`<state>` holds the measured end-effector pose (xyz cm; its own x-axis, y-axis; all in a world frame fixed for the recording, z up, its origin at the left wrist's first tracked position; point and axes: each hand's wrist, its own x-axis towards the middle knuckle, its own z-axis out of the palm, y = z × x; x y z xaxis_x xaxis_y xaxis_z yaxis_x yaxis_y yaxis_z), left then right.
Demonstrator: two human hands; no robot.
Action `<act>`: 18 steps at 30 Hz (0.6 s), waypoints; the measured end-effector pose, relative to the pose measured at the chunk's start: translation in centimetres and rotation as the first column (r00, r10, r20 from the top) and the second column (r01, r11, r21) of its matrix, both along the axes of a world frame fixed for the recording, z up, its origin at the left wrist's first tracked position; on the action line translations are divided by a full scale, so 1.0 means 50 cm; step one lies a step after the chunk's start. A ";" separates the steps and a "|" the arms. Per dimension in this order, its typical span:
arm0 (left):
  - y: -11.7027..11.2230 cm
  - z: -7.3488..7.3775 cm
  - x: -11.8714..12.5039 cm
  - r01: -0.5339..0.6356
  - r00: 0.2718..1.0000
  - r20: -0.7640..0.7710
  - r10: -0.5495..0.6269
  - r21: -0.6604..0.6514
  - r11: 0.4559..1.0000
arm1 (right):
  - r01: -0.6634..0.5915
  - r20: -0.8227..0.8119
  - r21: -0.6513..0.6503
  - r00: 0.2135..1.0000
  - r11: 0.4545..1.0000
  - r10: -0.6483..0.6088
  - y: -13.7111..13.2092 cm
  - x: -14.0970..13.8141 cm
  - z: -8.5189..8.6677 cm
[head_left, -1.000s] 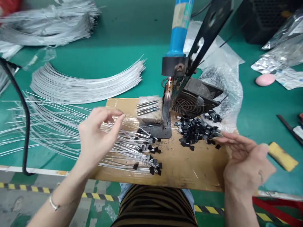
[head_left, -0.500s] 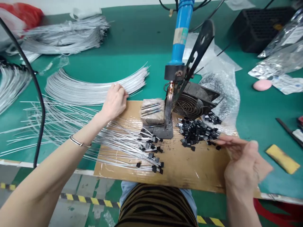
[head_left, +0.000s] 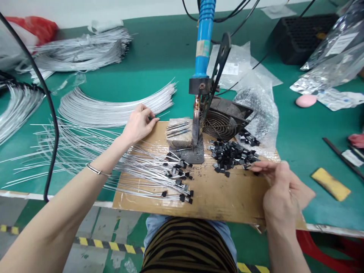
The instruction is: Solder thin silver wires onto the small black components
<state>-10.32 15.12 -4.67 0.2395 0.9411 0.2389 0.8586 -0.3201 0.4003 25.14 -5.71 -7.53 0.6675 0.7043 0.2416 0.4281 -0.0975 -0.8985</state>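
My left hand (head_left: pixel 139 125) is closed in a pinch at the near side of a curved bundle of white wires (head_left: pixel 96 110). A thin wire end sticks out past its fingertips. My right hand (head_left: pixel 280 189) reaches in from the right, fingers stretched out and thumb apart from their tips. Those fingertips touch the right edge of a heap of small black plastic pieces (head_left: pixel 231 155). Between the hands lie loose white wires (head_left: pixel 142 170) with black pieces on their right ends. A blue-handled soldering iron (head_left: pixel 204 53) points down above a dark metal plate (head_left: pixel 196 153).
Cardboard (head_left: pixel 222 204) covers the front of the green bench. Metal tips lie on a stone-like block (head_left: pixel 179 136) beside the iron. A small fan (head_left: pixel 224 119) stands behind the heap. Farther right are bubble wrap (head_left: pixel 258 110), a yellow sponge (head_left: pixel 331 184) and a pink oval object (head_left: pixel 306 101).
The whole view has shifted slightly. My left thumb shows more clearly at the wire. The right hand has come slightly further over the edge of the black heap.
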 end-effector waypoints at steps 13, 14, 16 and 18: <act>-0.043 0.033 0.001 -0.114 0.943 0.312 0.119 -0.033 0.993 | 0.055 -0.084 0.057 0.995 0.997 -0.050 -0.002 -0.005 0.002; -0.048 0.031 0.001 -0.121 0.934 0.334 0.128 -0.041 0.992 | 0.057 -0.087 0.061 0.995 0.997 -0.051 -0.002 -0.005 0.003; -0.058 0.031 0.003 -0.137 0.921 0.362 0.145 -0.048 0.989 | 0.057 -0.091 0.074 0.995 0.996 -0.050 0.000 -0.006 0.004; -0.071 0.038 0.006 -0.153 0.914 0.372 0.159 -0.045 0.987 | 0.068 -0.102 0.092 0.993 0.993 -0.058 0.002 -0.007 0.007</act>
<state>-9.99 11.57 -2.76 -0.0145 0.9634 0.2678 0.6840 -0.1859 0.7054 24.80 -5.61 -7.20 0.7337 0.6371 0.2361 0.3320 -0.0330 -0.9427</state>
